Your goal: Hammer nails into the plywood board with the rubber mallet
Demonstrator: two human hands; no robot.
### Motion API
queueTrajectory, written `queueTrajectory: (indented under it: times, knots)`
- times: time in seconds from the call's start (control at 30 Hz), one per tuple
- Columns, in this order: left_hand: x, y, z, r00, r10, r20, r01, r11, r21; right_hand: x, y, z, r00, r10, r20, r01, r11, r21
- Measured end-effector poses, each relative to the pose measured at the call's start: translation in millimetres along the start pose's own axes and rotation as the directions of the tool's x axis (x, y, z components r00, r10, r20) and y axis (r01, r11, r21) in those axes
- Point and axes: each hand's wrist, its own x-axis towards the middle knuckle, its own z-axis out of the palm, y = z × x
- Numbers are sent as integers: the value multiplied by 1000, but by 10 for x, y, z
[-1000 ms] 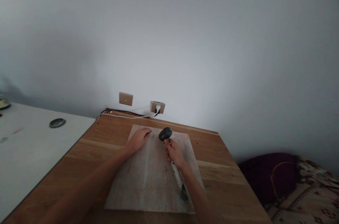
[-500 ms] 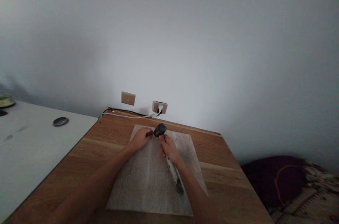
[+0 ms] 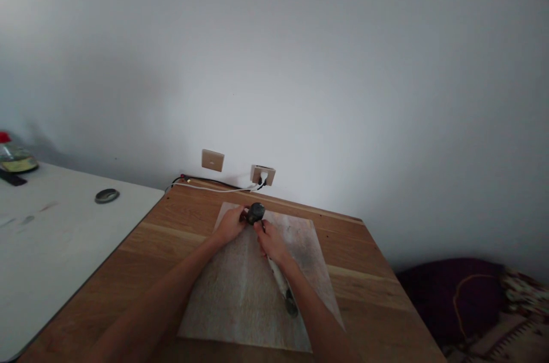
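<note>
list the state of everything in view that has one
left grip: curled beside the tool; whether it holds anything is unclear
right grip: closed around the tool, near its dark head
tool: held slantwise over the board
board: lying flat on the wooden table
white plug: in the wall socket
bottle: upright, red cap on, partly out of view
grey round object: lying on the white table

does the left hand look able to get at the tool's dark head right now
Likely yes: the left hand is close beside the dark head, with nothing visibly blocking it; the right hand holds the tool just behind the head.
</note>
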Motion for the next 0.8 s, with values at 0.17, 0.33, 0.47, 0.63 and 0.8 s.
queueTrajectory:
  times: [0.17,0.33,0.47,0.63,0.8]
  knots:
    - [-53,33,0,999,18,-27,-17,999,32,-44,11,-73,1000,-7,8,6,998,66]
    - [-436,335,141,945,316,-90,-283,921,267,-184,198,-336,993,-13,-117,36,980,195]
    - [-766,708,342,561,717,415,-827,465,316,-300,376,-567,980,49,-194,0,970,242]
    - [-894,907,483,363,771,522,-917,198,345,-428,461,-683,977,69,-203,-21,973,228]
    - [-643,698,271,565,707,425,-824,460,331,-455,476,-601,982,58,-181,-26,985,173]
